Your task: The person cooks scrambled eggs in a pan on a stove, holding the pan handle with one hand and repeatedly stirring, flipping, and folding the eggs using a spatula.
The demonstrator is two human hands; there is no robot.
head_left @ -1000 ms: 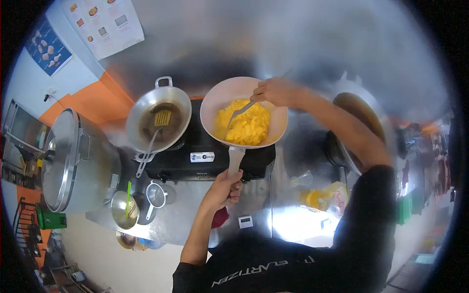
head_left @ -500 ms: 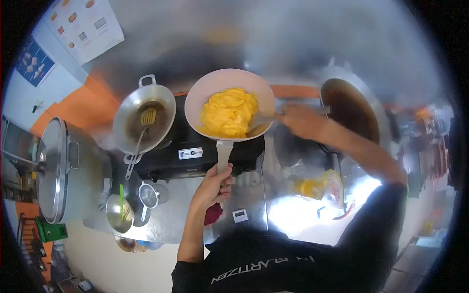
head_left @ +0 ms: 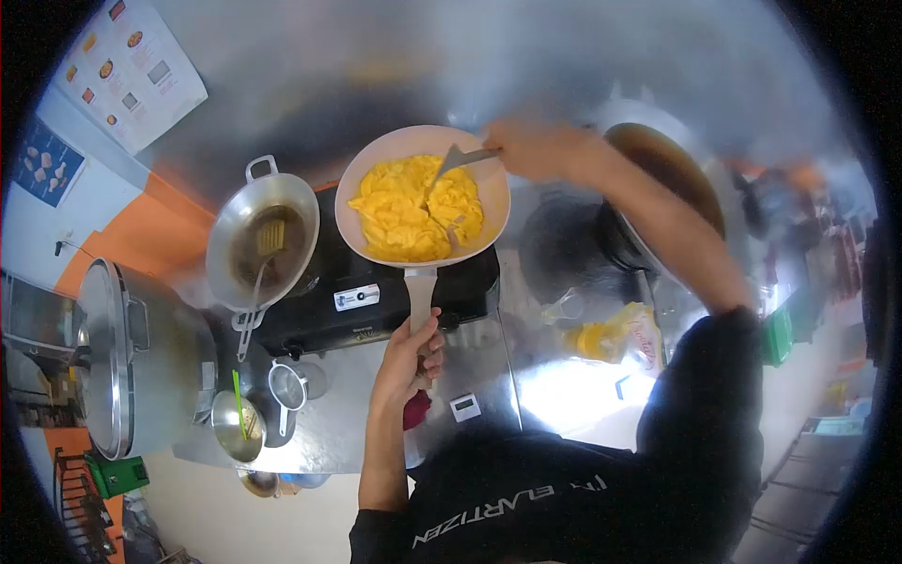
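Note:
Yellow scrambled egg (head_left: 404, 211) lies in a light pinkish frying pan (head_left: 493, 197) above the black gas stove (head_left: 291, 324). My left hand (head_left: 411, 357) is wrapped round the pan's pale handle (head_left: 421, 291). At the pan's upper right, my right hand (head_left: 540, 150), blurred by motion, grips a grey spatula (head_left: 465, 158). The spatula's blade points down into the egg, where a gap splits the mass in two. Its lower edge is partly sunk or hidden in the egg.
Left of the stove sits a wok (head_left: 221, 221) with a slotted turner (head_left: 271, 240) in it. A big lidded pot (head_left: 164, 362) stands further left. At right are a wok of dark liquid (head_left: 658, 155) and a yellow bag (head_left: 611, 336). A small timer (head_left: 465, 406) lies in front.
My right hand has moved up and left with the spatula, from the pan's lower right edge to its upper right. The egg has spread and split. The camera view has shifted slightly.

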